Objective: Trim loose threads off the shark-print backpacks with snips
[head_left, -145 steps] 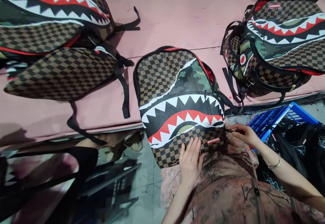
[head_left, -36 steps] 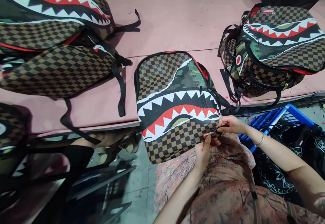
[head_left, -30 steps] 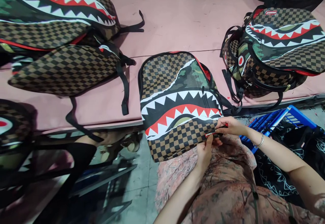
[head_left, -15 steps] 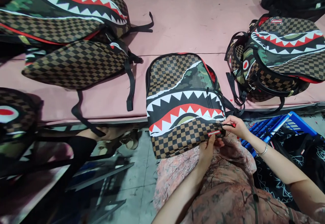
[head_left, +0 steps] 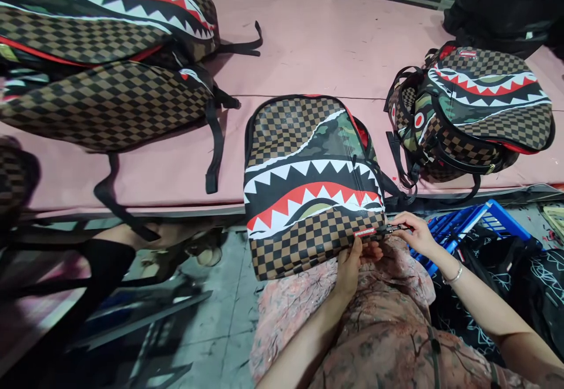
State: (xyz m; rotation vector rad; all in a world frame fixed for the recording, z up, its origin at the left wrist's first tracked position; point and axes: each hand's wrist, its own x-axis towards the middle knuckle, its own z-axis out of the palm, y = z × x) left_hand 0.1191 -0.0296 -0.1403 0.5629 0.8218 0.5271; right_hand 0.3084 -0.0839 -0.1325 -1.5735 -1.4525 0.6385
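The shark-mouth backpack (head_left: 312,186), brown-and-black checked with a camouflage patch, lies face up at the middle, its far part on the pink bench (head_left: 308,30) and its near part jutting past the edge toward the person's lap. A small red label (head_left: 363,232) sits by its near right corner. The left grip (head_left: 350,265) is clamped on that near edge, thumb on top beside the label and fingers curled beneath. The right grip (head_left: 414,233) is closed on a small dark tool (head_left: 395,228), whose tip points left to the same corner; whether it touches cannot be told. A bracelet (head_left: 455,274) circles the right wrist. Patterned pink cloth (head_left: 379,330) covers the lap. On the bench to the right, well apart, stands a similar backpack (head_left: 493,104), with a black bag (head_left: 497,16) farther back. To the left, an upper backpack (head_left: 106,22) rests against a lower backpack (head_left: 114,110), straps trailing. Below right, a blue crate (head_left: 502,221) stands by black bags with white scribbles (head_left: 480,301).
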